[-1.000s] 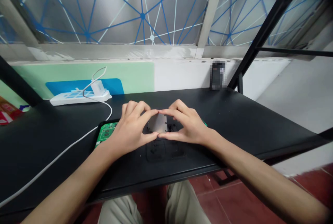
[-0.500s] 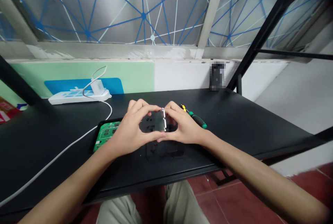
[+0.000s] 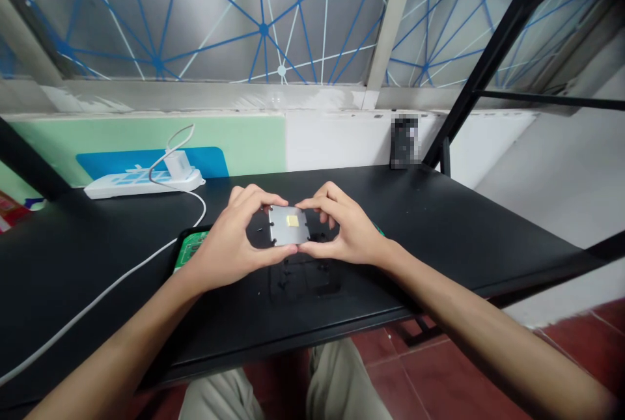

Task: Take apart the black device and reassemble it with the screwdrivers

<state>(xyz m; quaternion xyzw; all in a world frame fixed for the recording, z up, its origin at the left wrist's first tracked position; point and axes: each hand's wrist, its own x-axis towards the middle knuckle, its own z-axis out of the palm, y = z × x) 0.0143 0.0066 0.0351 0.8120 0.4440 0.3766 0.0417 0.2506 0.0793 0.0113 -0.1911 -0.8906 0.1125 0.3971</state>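
Note:
A small silver metal plate [image 3: 280,230] with a yellow pad [image 3: 291,221] in its middle and dark notches along its sides is held above the table. My left hand [image 3: 234,234] grips its top and bottom edges between fingers and thumb. From the other side, my right hand [image 3: 344,228] pinches the plate's right corners. Beneath the hands lie black parts [image 3: 305,277], hard to tell from the dark table. Left of them, a green circuit board [image 3: 189,248] in a black frame is partly covered by my left hand and wrist.
A white power strip [image 3: 141,180] with a plugged-in charger [image 3: 178,165] stands by the wall; its white cable [image 3: 117,281] runs across the black table [image 3: 463,231]. A pixelated dark object [image 3: 405,142] stands at the back right. A green screwdriver end [image 3: 378,229] shows behind my right hand.
The plate, seen nearly edge-on before, has been turned so its silver face with the yellow pad faces me. Both hands have shifted slightly. My right hand now hides most of the screwdriver.

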